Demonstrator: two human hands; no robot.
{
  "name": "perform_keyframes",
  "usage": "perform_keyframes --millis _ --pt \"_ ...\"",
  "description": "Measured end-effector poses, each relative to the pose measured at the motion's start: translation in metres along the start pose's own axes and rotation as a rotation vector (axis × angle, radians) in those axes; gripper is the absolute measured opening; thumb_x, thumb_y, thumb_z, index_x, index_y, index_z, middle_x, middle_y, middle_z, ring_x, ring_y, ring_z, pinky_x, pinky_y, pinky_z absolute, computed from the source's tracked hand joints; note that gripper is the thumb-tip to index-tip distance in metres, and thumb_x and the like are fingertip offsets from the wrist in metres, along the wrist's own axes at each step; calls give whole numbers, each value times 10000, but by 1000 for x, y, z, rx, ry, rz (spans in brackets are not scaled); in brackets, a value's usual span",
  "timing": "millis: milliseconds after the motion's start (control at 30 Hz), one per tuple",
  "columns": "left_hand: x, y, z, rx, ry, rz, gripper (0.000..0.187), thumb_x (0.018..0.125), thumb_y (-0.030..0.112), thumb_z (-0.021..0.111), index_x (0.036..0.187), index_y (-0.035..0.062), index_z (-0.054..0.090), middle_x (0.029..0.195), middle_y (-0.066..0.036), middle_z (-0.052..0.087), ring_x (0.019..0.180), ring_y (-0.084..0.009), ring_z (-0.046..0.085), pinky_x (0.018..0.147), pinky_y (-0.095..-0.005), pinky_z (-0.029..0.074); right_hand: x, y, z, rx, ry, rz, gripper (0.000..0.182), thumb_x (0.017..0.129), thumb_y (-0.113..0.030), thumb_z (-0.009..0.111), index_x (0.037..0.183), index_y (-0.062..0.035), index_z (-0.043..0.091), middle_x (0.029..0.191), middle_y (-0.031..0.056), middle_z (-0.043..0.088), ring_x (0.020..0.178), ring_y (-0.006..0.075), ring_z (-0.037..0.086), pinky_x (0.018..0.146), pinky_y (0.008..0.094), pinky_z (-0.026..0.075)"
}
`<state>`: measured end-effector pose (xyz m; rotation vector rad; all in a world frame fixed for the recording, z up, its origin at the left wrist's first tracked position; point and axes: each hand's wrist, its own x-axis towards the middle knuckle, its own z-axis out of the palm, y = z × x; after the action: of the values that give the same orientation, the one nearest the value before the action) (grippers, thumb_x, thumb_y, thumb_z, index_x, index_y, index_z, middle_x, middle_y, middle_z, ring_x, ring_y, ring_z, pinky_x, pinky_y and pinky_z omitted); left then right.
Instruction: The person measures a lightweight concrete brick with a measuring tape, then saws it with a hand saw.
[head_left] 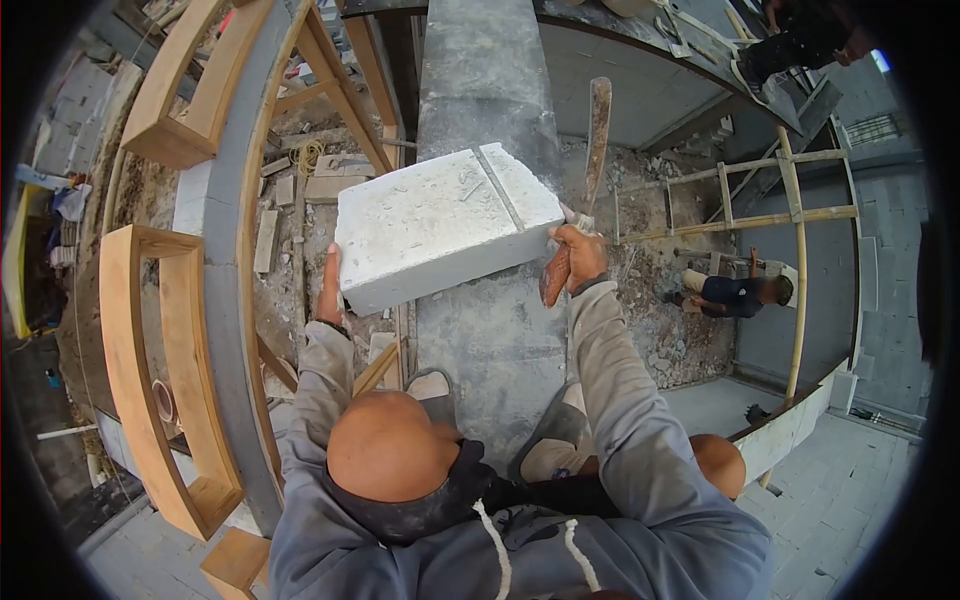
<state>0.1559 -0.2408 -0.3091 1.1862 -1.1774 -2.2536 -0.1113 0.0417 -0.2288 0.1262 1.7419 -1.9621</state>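
A white aerated concrete block (415,215) rests tilted over the grey ledge in front of me, a straight grey groove running across its top near the right end. My left hand (332,290) presses against the block's left end with its fingers stretched along it. At the right end, my right hand (582,252) is closed round the wooden handle of a machete (597,140), its rusty blade pointing away from me. The fingers of that hand also touch the block's corner. Below the block lies the dusty ledge (490,345), with my shoes on either side.
Wooden frames (125,330) stand along a wall on the left. A bamboo ladder structure (790,190) is at the right, where a person (740,292) crouches lower down over rubble. Another person (800,45) stands on a platform at the upper right.
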Motion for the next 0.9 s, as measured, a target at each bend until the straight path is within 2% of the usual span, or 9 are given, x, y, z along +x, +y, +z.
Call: perform_keyframes --millis 67,100,200,267,333,467,600,700,900 --pt "-6 51 18 20 -180 6 892 847 737 415 1408 44 393 1332 -86 521 1118 -221 556 958 -314 424 10 -35 6 -141 12 -23 379 679 -89 684 1012 83 628 903 98 640 788 194 584 726 292 449" --pt "-40 94 48 287 -104 -181 948 786 845 288 1417 146 399 1243 -87 591 1005 -240 633 733 -389 536 13 -49 12 -137 13 -27 379 679 -89 684 1012 83 628 903 98 640 788 194 584 726 292 449" --pt "-16 111 50 592 -101 -211 997 726 901 257 1428 205 388 1169 -85 634 932 -230 656 609 -401 536 22 -70 20 -320 51 -54 314 666 -109 699 909 71 616 821 106 632 735 198 588 668 306 454" --pt "-6 131 73 750 0 -197 1081 700 913 292 1375 86 462 1153 -147 636 987 -271 640 727 -400 524 40 -60 22 -295 -9 -160 341 659 -106 704 929 84 617 840 110 636 756 192 589 674 298 455" --pt "27 135 64 1388 132 21 1074 763 865 253 1162 -66 610 1118 -249 624 1031 -340 608 899 -417 450 52 -46 23 -203 -38 -180 338 663 -104 706 941 69 621 850 108 638 764 190 588 686 298 460" --pt "57 98 32 1007 159 171 978 747 766 535 1082 -150 611 1045 -251 638 1022 -307 603 920 -340 420 -13 -65 34 -349 0 -322 296 704 -123 683 966 6 636 803 74 639 705 148 577 656 283 465" --pt "15 110 77 823 221 230 801 808 670 572 1008 -100 665 946 -224 672 910 -287 639 832 -358 462 -45 -48 30 -396 -49 -30 197 724 -127 653 893 -29 630 734 48 636 631 114 558 595 274 458" --pt "6 117 81 785 220 241 774 806 643 603 990 -107 663 924 -196 677 854 -251 639 788 -323 473 -38 -38 36 -562 -6 -210 203 708 -149 648 843 -4 604 700 86 634 633 138 578 600 301 476" --pt "7 119 84 733 209 173 1028 712 734 617 1136 -199 538 1103 -278 606 1028 -316 596 918 -341 431 -19 -16 45 -750 15 -146 251 695 -172 625 858 16 602 695 112 632 624 175 598 623 333 501"
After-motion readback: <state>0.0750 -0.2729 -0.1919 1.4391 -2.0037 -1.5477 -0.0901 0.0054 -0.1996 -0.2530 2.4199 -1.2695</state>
